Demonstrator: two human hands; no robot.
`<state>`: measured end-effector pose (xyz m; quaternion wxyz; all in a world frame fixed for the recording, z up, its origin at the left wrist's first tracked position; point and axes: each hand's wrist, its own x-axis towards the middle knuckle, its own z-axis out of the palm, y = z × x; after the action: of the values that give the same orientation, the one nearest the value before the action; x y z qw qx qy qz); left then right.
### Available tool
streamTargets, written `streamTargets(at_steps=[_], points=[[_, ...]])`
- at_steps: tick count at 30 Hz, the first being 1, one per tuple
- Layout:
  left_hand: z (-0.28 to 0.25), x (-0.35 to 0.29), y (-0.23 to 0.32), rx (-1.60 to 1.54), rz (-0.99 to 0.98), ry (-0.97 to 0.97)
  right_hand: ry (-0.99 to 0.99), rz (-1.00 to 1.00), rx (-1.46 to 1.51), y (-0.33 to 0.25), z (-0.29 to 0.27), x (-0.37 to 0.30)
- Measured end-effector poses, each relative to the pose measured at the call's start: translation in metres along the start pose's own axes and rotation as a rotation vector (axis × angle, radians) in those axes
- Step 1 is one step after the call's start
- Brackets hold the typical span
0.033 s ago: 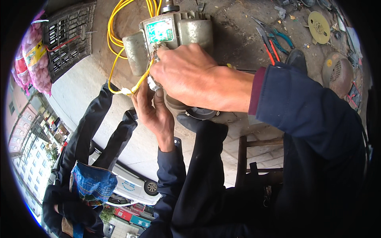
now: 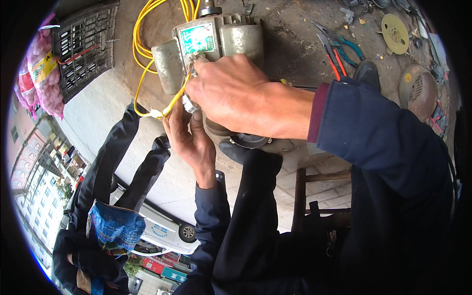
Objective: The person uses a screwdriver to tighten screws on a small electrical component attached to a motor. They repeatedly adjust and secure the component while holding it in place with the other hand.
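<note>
An electric motor [image 2: 242, 42] with a ribbed grey body, a shiny nameplate [image 2: 197, 39] and two rounded side covers sits on the ground in front of me. My right hand [image 2: 236, 96] reaches across its near side with fingers closed, pinching the yellow cable [image 2: 176, 100] where its thin wires meet the motor. The fingertips themselves are partly hidden. Below it, my left hand [image 2: 191, 142] comes up with thumb and fingers closed about a small whitish-grey piece [image 2: 188, 104]. The cable runs behind the left fingertips, with a white wrap on it.
Coiled yellow cable lies left of the motor. Pliers [image 2: 339, 49] with red and teal handles, a yellowish disc [image 2: 395, 34] and a round vented cover [image 2: 419, 93] lie at right. A black crate [image 2: 86, 49] and pink net bags [image 2: 44, 69] stand far left; a person [image 2: 110, 157] stands nearby.
</note>
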<state>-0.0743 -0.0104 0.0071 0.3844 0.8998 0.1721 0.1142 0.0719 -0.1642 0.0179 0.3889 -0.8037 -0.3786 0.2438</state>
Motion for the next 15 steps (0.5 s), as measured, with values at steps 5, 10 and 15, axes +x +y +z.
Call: streamTargets(at_steps=[5,10,15], points=[[0.0021,-0.0008,-0.004,-0.022,0.001,0.015,0.015,0.0,-0.009,0.001,0.0037,0.0018],[0.0023,-0.0003,-0.005,-0.018,0.015,0.017,0.045,-0.014,0.02,0.0025,0.0064,0.0021],[0.0028,-0.0014,-0.0039,0.006,0.022,0.015,0.039,-0.025,0.02,0.0024,0.0068,0.0012]])
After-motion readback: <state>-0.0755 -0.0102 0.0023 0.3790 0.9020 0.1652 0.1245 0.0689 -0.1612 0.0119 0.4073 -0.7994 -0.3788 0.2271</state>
